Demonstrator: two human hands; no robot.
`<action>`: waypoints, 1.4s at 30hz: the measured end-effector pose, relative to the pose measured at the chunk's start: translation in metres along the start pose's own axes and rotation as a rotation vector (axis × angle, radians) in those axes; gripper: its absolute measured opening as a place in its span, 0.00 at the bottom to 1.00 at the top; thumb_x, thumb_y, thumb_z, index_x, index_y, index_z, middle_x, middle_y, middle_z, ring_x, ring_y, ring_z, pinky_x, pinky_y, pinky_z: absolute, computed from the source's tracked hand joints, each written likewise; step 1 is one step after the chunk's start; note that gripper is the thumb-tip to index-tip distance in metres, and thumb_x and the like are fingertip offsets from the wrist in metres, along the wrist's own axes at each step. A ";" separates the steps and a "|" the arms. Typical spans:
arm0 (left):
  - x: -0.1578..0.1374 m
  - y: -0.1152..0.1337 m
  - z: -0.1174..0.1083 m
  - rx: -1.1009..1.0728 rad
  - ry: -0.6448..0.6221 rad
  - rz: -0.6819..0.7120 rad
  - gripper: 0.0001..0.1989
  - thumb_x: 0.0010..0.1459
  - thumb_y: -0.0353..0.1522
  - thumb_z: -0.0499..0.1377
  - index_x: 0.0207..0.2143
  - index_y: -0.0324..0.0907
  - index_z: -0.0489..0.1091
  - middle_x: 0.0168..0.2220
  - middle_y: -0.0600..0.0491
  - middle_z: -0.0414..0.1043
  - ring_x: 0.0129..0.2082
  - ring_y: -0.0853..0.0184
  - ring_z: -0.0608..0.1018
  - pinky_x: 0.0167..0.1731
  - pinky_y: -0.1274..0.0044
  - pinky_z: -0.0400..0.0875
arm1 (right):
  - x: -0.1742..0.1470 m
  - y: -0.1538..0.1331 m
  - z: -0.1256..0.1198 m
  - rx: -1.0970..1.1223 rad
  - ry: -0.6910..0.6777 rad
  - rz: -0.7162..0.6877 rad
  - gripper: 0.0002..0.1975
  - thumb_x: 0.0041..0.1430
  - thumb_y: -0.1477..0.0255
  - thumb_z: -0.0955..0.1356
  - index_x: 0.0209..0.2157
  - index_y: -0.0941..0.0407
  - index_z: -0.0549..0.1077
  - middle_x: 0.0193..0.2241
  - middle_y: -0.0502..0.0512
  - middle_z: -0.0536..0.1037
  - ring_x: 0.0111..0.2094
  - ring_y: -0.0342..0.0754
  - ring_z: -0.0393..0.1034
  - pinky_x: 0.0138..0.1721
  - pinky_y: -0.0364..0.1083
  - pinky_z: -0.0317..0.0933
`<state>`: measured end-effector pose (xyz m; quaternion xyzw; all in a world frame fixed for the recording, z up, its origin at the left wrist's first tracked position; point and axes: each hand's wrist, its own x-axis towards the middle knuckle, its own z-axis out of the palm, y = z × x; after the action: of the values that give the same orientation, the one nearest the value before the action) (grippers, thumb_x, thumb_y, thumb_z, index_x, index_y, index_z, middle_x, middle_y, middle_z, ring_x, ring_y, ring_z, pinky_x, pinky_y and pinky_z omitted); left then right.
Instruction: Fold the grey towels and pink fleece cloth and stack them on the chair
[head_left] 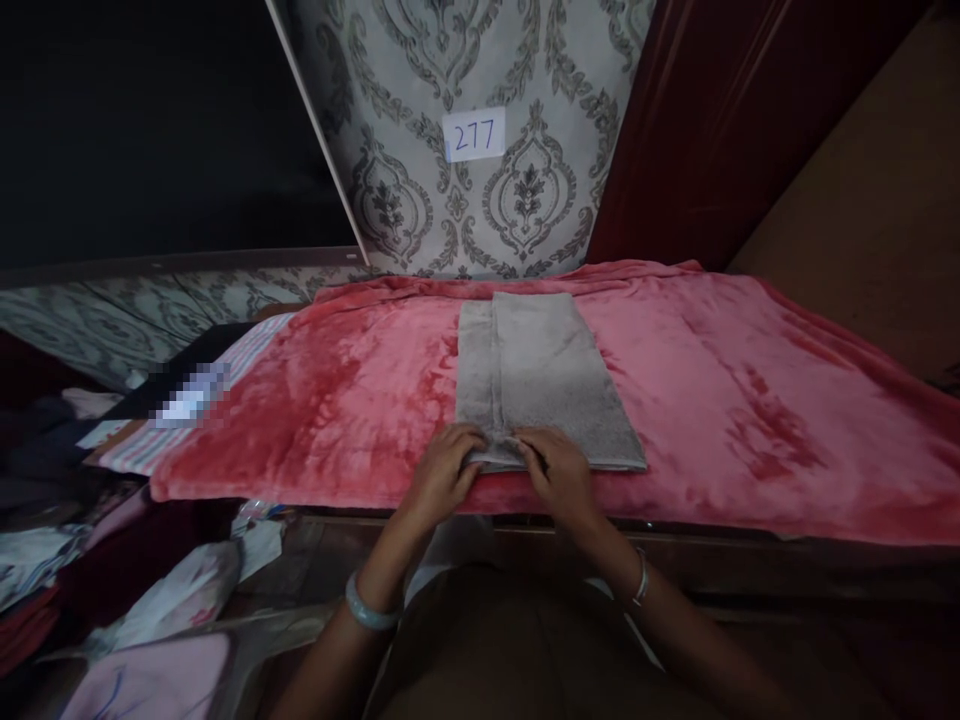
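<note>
A grey folded towel (555, 375) lies on a pink-red plush blanket (360, 390). Its left side is turned over in a narrower strip, with a fold line running from back to front. My left hand (448, 465) grips the near left corner, fingers curled over the cloth and thumb at its edge. Just to the right, my right hand (556, 470) pinches the near edge by the fold line. Both hands are closed on the towel, and the fingertips partly hide the cloth between them.
A large dark screen (150, 130) stands at the back left. A card marked 277 (474, 134) is on the patterned wall. Striped cloth (135, 450) shows under the blanket's left end. Below left are piled clothes (142, 560) and a pink seat (150, 680).
</note>
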<state>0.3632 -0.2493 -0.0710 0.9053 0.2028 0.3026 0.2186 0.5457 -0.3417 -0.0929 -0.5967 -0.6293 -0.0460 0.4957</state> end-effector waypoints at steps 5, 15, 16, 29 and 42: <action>0.008 -0.004 0.001 -0.016 0.025 0.024 0.08 0.66 0.30 0.53 0.36 0.43 0.72 0.37 0.49 0.75 0.40 0.63 0.76 0.43 0.70 0.71 | -0.002 -0.001 -0.005 -0.044 -0.100 -0.061 0.11 0.65 0.73 0.66 0.47 0.55 0.76 0.45 0.59 0.80 0.47 0.55 0.72 0.50 0.56 0.67; 0.012 -0.004 0.002 -0.074 0.085 -0.037 0.11 0.67 0.32 0.52 0.33 0.43 0.72 0.33 0.51 0.76 0.37 0.64 0.77 0.39 0.72 0.71 | 0.008 0.010 -0.010 -0.104 -0.218 -0.105 0.16 0.63 0.80 0.62 0.47 0.55 0.76 0.40 0.58 0.81 0.41 0.52 0.74 0.45 0.53 0.68; 0.011 -0.004 0.000 -0.083 0.072 -0.042 0.10 0.66 0.31 0.52 0.35 0.43 0.72 0.34 0.51 0.76 0.37 0.65 0.77 0.39 0.73 0.71 | 0.010 0.010 -0.009 -0.112 -0.221 -0.091 0.15 0.63 0.79 0.62 0.46 0.55 0.77 0.38 0.58 0.81 0.40 0.52 0.74 0.44 0.53 0.69; -0.005 0.014 0.003 0.469 0.085 0.062 0.10 0.62 0.27 0.55 0.44 0.44 0.73 0.56 0.42 0.70 0.53 0.55 0.72 0.49 0.61 0.71 | 0.013 0.009 -0.009 -0.077 -0.186 0.009 0.14 0.63 0.77 0.63 0.44 0.56 0.78 0.39 0.59 0.82 0.39 0.52 0.74 0.43 0.51 0.68; -0.006 0.019 0.014 0.562 0.118 -0.156 0.08 0.60 0.25 0.56 0.41 0.41 0.72 0.59 0.37 0.67 0.52 0.46 0.72 0.44 0.54 0.71 | 0.008 0.009 -0.007 -0.095 -0.211 -0.035 0.15 0.62 0.78 0.64 0.46 0.54 0.77 0.41 0.59 0.81 0.42 0.54 0.73 0.45 0.54 0.68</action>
<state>0.3717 -0.2721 -0.0738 0.8929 0.3600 0.2688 -0.0302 0.5582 -0.3380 -0.0889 -0.6101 -0.6854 -0.0211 0.3969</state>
